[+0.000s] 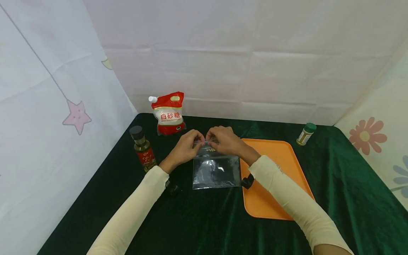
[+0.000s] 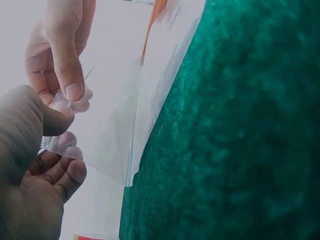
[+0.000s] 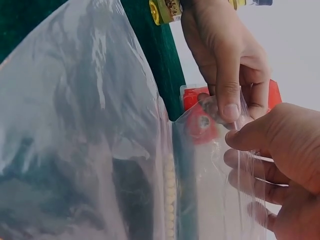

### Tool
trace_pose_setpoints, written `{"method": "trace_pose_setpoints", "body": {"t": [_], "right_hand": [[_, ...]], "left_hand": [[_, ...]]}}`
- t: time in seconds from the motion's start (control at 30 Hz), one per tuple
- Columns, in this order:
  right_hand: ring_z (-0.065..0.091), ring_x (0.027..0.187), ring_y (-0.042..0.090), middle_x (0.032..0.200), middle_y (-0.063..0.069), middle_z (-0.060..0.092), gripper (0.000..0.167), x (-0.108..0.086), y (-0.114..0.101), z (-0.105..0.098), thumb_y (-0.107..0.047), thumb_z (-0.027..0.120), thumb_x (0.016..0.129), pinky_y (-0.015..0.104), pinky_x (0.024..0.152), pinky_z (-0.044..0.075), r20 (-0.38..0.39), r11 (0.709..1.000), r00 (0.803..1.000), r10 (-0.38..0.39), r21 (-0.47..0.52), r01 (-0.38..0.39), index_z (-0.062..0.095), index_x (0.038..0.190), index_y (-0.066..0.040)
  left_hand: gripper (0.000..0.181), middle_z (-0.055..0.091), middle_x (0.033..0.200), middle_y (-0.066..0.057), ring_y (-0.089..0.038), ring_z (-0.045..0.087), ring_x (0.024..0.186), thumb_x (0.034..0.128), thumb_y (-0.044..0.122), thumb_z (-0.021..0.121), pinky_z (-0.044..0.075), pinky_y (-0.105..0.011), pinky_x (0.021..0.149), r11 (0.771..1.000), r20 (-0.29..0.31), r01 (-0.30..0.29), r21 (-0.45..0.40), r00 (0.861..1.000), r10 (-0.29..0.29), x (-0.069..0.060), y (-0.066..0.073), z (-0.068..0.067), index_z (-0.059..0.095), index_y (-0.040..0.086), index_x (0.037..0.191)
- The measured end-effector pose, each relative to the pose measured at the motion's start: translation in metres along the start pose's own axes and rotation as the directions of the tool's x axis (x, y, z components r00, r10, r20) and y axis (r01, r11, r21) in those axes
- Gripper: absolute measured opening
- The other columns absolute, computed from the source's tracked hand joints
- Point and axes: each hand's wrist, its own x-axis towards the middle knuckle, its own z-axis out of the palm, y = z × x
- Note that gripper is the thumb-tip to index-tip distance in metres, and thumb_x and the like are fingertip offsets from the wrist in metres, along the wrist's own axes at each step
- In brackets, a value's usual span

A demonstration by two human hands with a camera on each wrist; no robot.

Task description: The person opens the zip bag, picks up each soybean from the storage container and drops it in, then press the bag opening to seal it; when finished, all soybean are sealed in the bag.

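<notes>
A clear plastic zip bag (image 1: 216,172) lies flat on the dark green cloth, its top part lifted. My left hand (image 1: 186,147) pinches the top edge between thumb and fingers. Close beside it, my right hand (image 1: 226,140) pinches the same edge, the thumbs nearly meeting. The right wrist view shows a row of small pale round pieces (image 3: 170,195) along the fold of the bag. In the left wrist view the raised plastic (image 2: 107,130) is see-through, with fingertips visible behind it.
An orange tray (image 1: 264,202) sits under my right forearm. Left of the hands stands an oil bottle (image 1: 146,154) with a dark cap. A red and white sugar pouch (image 1: 169,115) is at the back. A green-capped jar (image 1: 306,134) stands at the back right.
</notes>
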Motion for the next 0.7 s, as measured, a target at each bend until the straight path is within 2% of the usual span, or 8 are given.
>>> {"method": "trace_pose_setpoints", "body": {"t": [0.27,0.5,0.7], "right_hand": [[0.057,0.098,0.014,0.104,-0.007,0.065,0.010,0.001,0.004,0.003,-0.026,0.070,0.096,0.047,0.091,0.038,-0.004,0.999,1.000,0.000,-0.033,-0.001,0.068,0.105,-0.021],[0.056,0.097,0.014,0.104,-0.008,0.064,0.008,0.003,0.004,0.008,-0.027,0.068,0.097,0.049,0.095,0.037,-0.031,0.997,1.000,0.000,-0.074,-0.002,0.068,0.104,-0.023],[0.056,0.095,0.015,0.104,-0.007,0.065,0.009,0.003,0.002,0.010,-0.027,0.067,0.097,0.050,0.097,0.036,-0.072,0.989,0.996,-0.046,-0.140,0.035,0.067,0.105,-0.021]], "left_hand": [[0.014,0.055,0.104,0.001,-0.013,0.055,0.091,0.0971,0.013,0.067,0.050,-0.032,0.081,0.999,-0.018,-0.019,0.026,1.000,0.019,0.001,-0.005,0.002,0.058,0.016,0.106],[0.011,0.056,0.104,0.001,-0.013,0.056,0.093,0.0986,0.014,0.065,0.051,-0.032,0.082,0.999,-0.017,-0.009,0.036,1.000,0.009,0.001,-0.005,0.002,0.058,0.015,0.107],[0.013,0.056,0.105,0.001,-0.012,0.057,0.096,0.0977,0.012,0.066,0.052,-0.032,0.086,1.000,-0.019,-0.001,0.031,1.000,0.002,0.001,-0.004,0.000,0.058,0.014,0.108]]}}
